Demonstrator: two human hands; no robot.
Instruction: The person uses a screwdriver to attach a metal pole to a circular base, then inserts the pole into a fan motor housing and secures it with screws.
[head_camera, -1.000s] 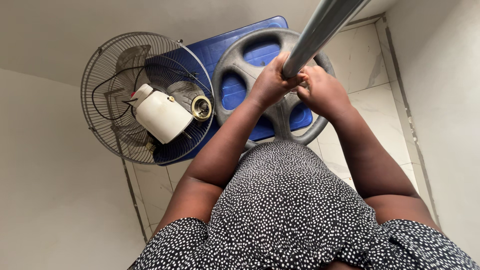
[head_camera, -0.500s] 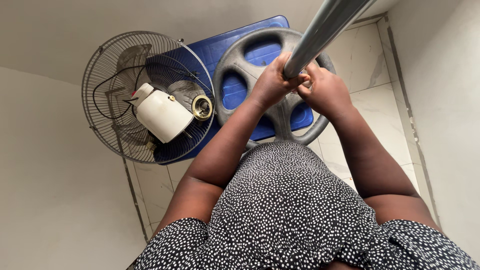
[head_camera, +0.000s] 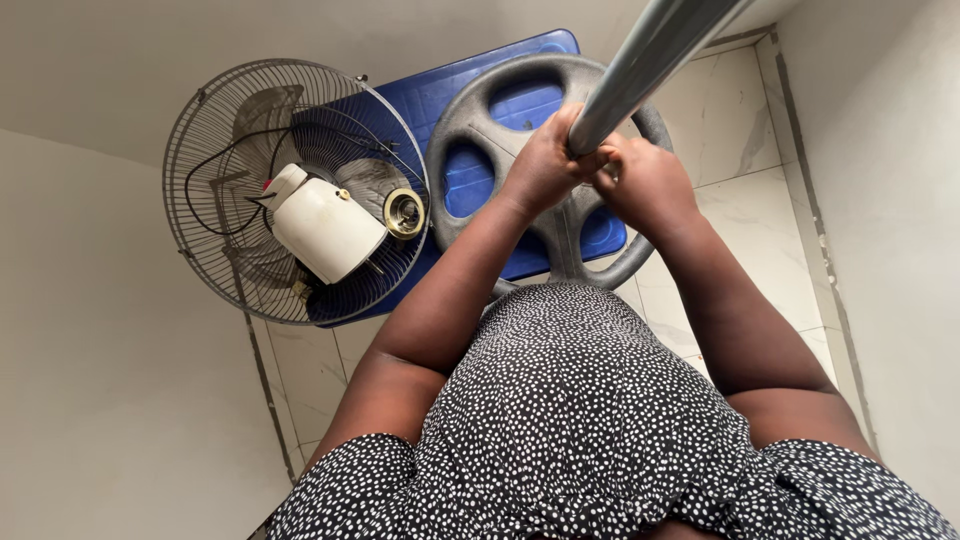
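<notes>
The pale marble-patterned tiled floor (head_camera: 720, 150) lay between plain light walls, and the person's black dress with white dots filled the near part of the view. On the floor at the far side rested a flat blue plastic panel (head_camera: 480, 80), partly covered by the other things. At the left, a round grey wire fan guard (head_camera: 200, 130) lay on the floor and overlapped the blue panel's left edge, its translucent grey blades showing through the wires. On the guard sat a white plastic fan motor housing (head_camera: 325, 230) with a black cord curling away from it, and just to its right stood a small round brass-coloured fitting (head_camera: 405, 212).

To the right of the guard, a round grey plastic fan base with spokes (head_camera: 470, 125) lay on the blue panel. A grey metal pole (head_camera: 650, 60) rose from the base's centre toward the camera, slanting to the upper right. The left hand (head_camera: 545, 165) gripped the pole's lower end, its fingers wrapped around it. The right hand (head_camera: 645, 185) was pressed against the same spot from the right, fingers curled in at the pole's foot, touching the left hand.
</notes>
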